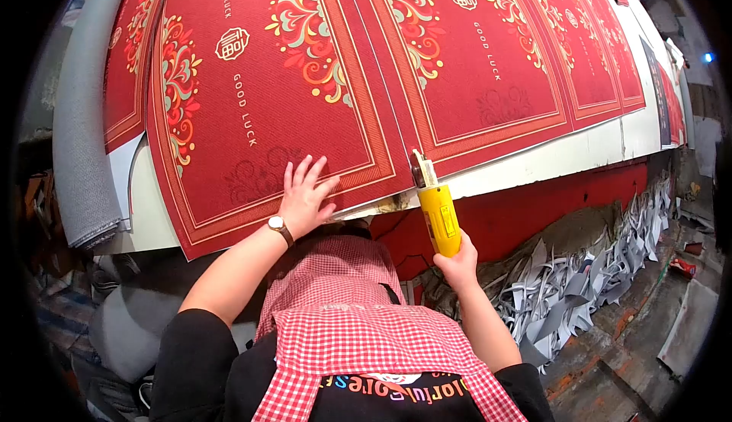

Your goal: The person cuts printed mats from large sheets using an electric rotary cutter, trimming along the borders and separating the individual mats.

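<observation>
My left hand point(306, 201), with a watch on the wrist, lies with fingers spread on the lower edge of a red printed mat point(282, 125) marked "GOOD LUCK". My right hand point(459, 264) is wrapped round the yellow body of a handheld electric cutter point(440, 216). The cutter's metal head points away from me, at the lower end of a pale slit between the left mat and another red mat point(496, 102) on the right. Whether its blade touches the material I cannot tell.
The mats lie on a pale worktable point(587, 151). A grey roll of material point(80, 140) runs along the left side. Cut grey-white strips point(568, 285) hang and pile below the table at right. Flat scraps point(690, 327) lie on the floor.
</observation>
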Available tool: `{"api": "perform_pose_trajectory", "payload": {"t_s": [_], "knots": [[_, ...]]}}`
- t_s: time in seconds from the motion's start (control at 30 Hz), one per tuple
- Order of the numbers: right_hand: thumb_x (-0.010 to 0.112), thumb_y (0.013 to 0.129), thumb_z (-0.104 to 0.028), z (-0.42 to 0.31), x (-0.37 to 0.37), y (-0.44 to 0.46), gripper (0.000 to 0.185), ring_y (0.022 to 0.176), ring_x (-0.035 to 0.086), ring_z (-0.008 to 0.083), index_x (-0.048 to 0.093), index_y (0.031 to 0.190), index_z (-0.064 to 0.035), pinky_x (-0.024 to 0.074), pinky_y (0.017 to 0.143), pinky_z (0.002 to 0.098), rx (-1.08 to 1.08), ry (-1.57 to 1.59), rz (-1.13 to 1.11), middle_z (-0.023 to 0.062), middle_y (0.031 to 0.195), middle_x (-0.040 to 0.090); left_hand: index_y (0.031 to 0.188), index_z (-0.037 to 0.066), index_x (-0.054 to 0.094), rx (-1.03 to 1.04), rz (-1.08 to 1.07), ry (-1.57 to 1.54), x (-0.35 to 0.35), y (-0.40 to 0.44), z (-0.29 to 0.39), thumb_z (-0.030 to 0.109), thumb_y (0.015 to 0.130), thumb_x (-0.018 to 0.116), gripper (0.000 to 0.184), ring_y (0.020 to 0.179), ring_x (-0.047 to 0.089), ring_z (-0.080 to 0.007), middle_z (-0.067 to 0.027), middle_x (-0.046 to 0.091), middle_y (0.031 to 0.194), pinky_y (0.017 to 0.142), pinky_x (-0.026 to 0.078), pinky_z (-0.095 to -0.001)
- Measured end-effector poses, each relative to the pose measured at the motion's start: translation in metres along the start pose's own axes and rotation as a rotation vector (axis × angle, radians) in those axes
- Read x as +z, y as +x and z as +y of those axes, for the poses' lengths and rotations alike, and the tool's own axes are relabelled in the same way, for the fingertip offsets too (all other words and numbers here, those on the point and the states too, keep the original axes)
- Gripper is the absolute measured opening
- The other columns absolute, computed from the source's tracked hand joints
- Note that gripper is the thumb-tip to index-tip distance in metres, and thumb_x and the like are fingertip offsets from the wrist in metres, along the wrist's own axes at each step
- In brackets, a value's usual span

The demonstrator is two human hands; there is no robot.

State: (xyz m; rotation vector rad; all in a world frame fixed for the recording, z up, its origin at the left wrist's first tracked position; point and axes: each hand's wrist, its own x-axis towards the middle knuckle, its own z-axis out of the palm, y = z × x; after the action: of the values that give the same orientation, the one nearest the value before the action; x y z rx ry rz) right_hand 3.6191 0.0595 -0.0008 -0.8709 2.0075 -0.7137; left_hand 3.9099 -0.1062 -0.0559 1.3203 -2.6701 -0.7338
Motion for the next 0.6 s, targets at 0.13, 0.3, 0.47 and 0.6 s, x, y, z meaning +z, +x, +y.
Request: {"api": "perform_pose_trajectory", "payload": {"t_s": [0.13, 0.3, 0.47, 0.6], "knots": [[0.064, 0.062, -0.007, -0.017, 0.007, 0.019, 0.048, 0.086, 0.063, 0.0192, 0.055, 0.108, 0.001, 0.0478, 0.078, 0.03, -0.01, 0.005, -0.002, 0.0113, 0.093, 0.065, 0.119, 0.016, 0.056, -0.037, 0.138, 0.072, -0.012, 0.023, -0.03, 0.025, 0.074, 0.068, 0.047, 0.133, 0.024, -0.0336, -0.0127, 0.033, 0.14, 0.11, 0.015, -0.0514], [0.064, 0.062, -0.007, -0.021, 0.02, 0.047, 0.049, 0.086, 0.062, 0.0179, 0.055, 0.109, 0.0018, 0.0478, 0.078, 0.03, -0.072, 0.016, 0.008, 0.0114, 0.093, 0.065, 0.124, 0.016, 0.052, -0.148, 0.266, 0.245, -0.033, 0.083, -0.094, 0.028, 0.08, 0.063, 0.047, 0.132, 0.024, -0.035, -0.0138, 0.032, 0.141, 0.109, 0.017, -0.0521], [0.064, 0.062, -0.007, -0.052, 0.032, 0.072, 0.052, 0.087, 0.062, 0.0175, 0.054, 0.112, 0.0021, 0.0474, 0.08, 0.0299, -0.035, -0.012, -0.003, 0.0112, 0.093, 0.064, 0.128, 0.016, 0.049, -0.396, 0.42, 0.306, -0.047, 0.158, -0.154, 0.034, 0.084, 0.057, 0.048, 0.133, 0.025, -0.035, -0.0159, 0.032, 0.143, 0.107, 0.017, -0.0552], [0.064, 0.061, -0.007, -0.058, 0.046, 0.095, 0.052, 0.087, 0.061, 0.0178, 0.054, 0.111, 0.0027, 0.0473, 0.08, 0.0298, -0.051, -0.02, 0.018, 0.0115, 0.094, 0.063, 0.137, 0.017, 0.039, -0.695, 0.413, 0.228, -0.049, 0.202, -0.173, 0.044, 0.088, 0.048, 0.057, 0.138, 0.016, -0.0342, -0.0146, 0.025, 0.148, 0.108, 0.012, -0.0565]]}}
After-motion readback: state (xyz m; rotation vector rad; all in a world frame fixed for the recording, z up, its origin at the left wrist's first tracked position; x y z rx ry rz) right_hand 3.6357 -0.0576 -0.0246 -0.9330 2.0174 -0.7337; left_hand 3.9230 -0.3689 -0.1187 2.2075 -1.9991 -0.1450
